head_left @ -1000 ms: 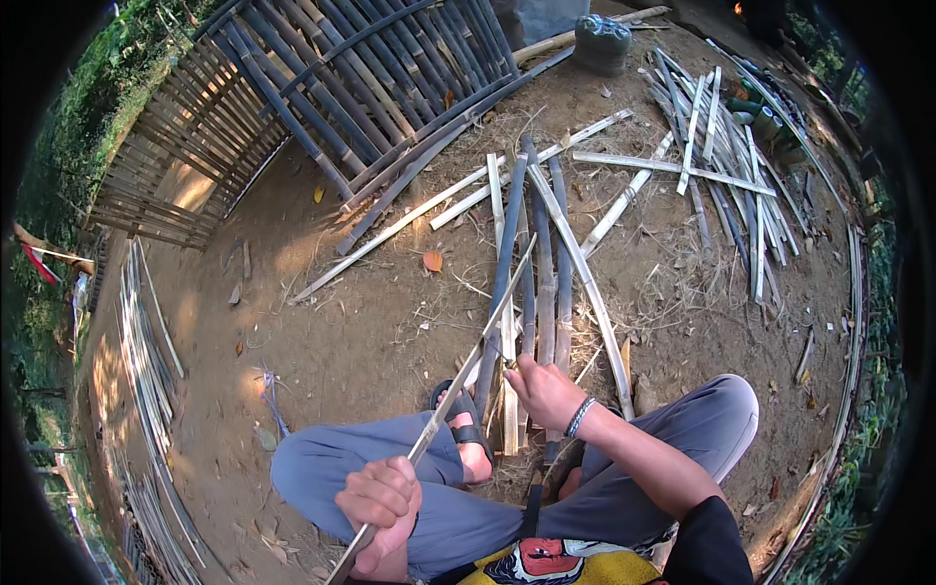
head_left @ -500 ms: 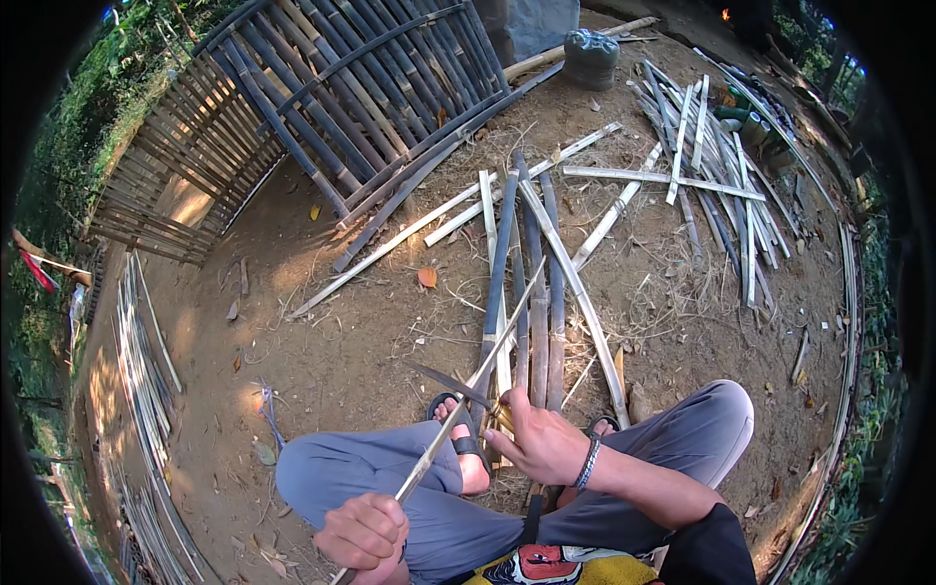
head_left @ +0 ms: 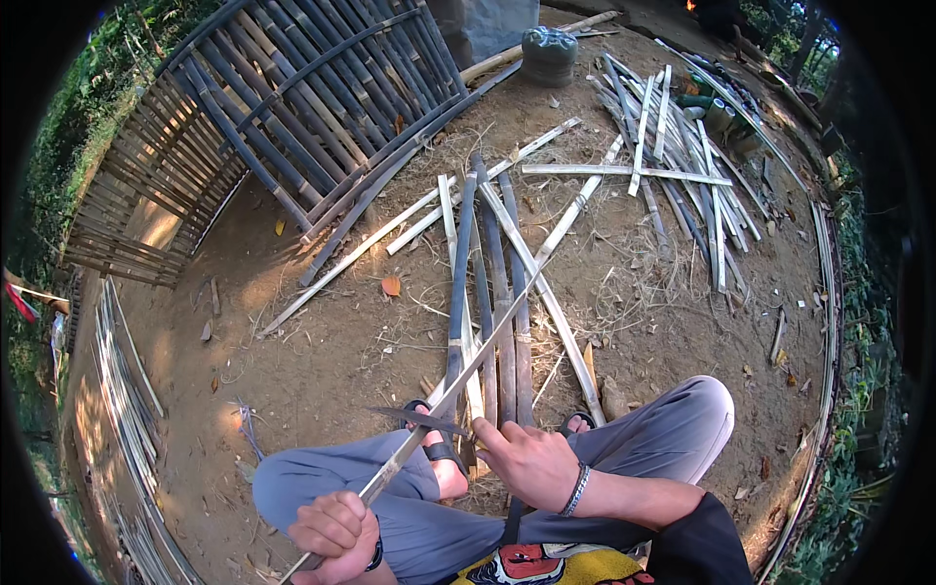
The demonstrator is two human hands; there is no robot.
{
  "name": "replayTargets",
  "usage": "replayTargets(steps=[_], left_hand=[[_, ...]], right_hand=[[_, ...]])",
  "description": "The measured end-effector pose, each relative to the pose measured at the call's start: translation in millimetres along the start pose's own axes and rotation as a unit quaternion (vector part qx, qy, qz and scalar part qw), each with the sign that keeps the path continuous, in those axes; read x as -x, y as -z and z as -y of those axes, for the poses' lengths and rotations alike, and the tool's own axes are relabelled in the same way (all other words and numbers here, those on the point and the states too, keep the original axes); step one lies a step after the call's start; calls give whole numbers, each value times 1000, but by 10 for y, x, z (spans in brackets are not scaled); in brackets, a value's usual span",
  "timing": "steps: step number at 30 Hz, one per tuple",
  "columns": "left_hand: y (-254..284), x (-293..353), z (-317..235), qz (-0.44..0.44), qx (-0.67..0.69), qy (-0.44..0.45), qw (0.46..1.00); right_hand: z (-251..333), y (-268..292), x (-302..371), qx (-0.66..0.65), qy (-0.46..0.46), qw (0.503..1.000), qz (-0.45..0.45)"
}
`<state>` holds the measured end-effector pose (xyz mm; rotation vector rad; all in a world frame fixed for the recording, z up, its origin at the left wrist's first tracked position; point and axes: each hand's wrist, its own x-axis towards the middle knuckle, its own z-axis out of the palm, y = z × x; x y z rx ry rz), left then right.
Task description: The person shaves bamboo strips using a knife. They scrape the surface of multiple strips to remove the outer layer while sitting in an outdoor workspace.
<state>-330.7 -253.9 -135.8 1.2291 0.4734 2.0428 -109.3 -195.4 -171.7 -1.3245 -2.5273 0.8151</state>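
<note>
My left hand (head_left: 334,531) is closed around the lower end of a long, pale bamboo strip (head_left: 480,357). The strip slants up and to the right, between my knees and over the ground in front. In my right hand (head_left: 531,463) is a knife, its handle mostly hidden by the fingers. Its dark, pointed blade (head_left: 447,426) reaches left and crosses the strip above my sandalled foot. Beneath the strip's upper part, several dark bamboo slats (head_left: 499,312) lie on the soil. A pale split slat (head_left: 551,297) lies slantwise beside them.
A heap of split bamboo (head_left: 673,166) lies at the far right. At the far left stands a dark bamboo slatted frame (head_left: 322,97), with a lighter slatted panel (head_left: 156,180) beside it. Thin strips (head_left: 127,380) are bundled at the left. A squat bundled container (head_left: 549,57) stands at the back.
The knife has moved down the strip toward my left hand. The strip's far end has swung to the right. The whole view has shifted slightly.
</note>
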Motion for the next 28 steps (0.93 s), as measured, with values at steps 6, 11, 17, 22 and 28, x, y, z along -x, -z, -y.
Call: replayTargets(steps=[6,11,17,22,28], left_hand=[[45,-29,56,-43,5,-5,999],[78,-55,9,-16,5,15,1000],[285,-61,25,-138,-9,3,990],[263,-77,-9,-39,17,33,999],[126,-65,26,-7,19,28,999]], right_hand=[[-520,-347,-253,31,-106,994,-19],[-202,-175,-149,-16,-31,999,11],[-652,-439,-312,-4,-90,996,15],[-156,-300,-172,-18,-16,1000,-12],[-626,-401,-406,52,-116,992,23]])
